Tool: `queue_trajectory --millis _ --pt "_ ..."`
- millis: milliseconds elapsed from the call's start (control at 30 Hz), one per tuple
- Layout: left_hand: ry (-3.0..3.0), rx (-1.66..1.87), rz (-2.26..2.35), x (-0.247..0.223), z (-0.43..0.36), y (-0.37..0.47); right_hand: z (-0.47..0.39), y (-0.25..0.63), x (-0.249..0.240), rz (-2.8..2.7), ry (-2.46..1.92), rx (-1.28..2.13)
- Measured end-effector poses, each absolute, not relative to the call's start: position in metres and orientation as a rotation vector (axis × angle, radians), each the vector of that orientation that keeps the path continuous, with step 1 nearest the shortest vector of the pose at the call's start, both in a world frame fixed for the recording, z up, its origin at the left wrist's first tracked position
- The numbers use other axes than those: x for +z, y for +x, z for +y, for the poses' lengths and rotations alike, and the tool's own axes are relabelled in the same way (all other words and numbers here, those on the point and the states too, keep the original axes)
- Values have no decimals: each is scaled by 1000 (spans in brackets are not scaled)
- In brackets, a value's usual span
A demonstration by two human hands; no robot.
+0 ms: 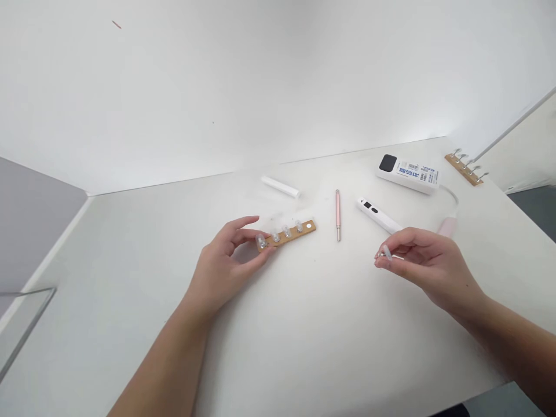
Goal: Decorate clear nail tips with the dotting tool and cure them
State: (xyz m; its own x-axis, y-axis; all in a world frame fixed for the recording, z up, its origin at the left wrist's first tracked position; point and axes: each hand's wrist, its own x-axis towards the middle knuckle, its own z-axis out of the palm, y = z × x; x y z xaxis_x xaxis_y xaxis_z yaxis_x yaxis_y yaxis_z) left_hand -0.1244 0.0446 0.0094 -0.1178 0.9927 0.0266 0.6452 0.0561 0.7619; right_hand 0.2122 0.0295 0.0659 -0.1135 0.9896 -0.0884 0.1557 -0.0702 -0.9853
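A narrow wooden strip (295, 233) lies on the white table, with several clear pieces standing along it and a white dot at its right end. Thumb and fingers of my left hand (230, 260) grip the strip's left end, beside the leftmost clear piece (260, 241). Off to the right, my right hand (428, 260) pinches a small clear piece (387, 252) above the table; finer details of it are too small to tell. Between the hands lies a pink pen-like tool (338, 214). A white pen-shaped device (377, 216) lies just behind my right hand.
A white tube (281, 187) lies behind the strip. At the back right are a white box-like device (408, 174) with a cable, a pale pink handpiece (447, 226) and another wooden strip (464, 169) holding several metal pieces. White walls border the table (304, 347).
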Motion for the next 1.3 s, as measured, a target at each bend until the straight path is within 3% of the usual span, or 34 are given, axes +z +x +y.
queue_trajectory --millis 333,533,800,1300 --pt "1980 899 1737 -2 49 -133 28 208 66 -1396 -1309 1205" --pt "2094 1502 1670 16 26 -95 26 206 63 -1361 -1256 1287" --pt "1552 1312 1063 15 -9 -13 21 195 52 -1403 -1162 1468" --pt "1265 1263 1093 18 -3 -14 21 182 44 -1528 -1054 1397"
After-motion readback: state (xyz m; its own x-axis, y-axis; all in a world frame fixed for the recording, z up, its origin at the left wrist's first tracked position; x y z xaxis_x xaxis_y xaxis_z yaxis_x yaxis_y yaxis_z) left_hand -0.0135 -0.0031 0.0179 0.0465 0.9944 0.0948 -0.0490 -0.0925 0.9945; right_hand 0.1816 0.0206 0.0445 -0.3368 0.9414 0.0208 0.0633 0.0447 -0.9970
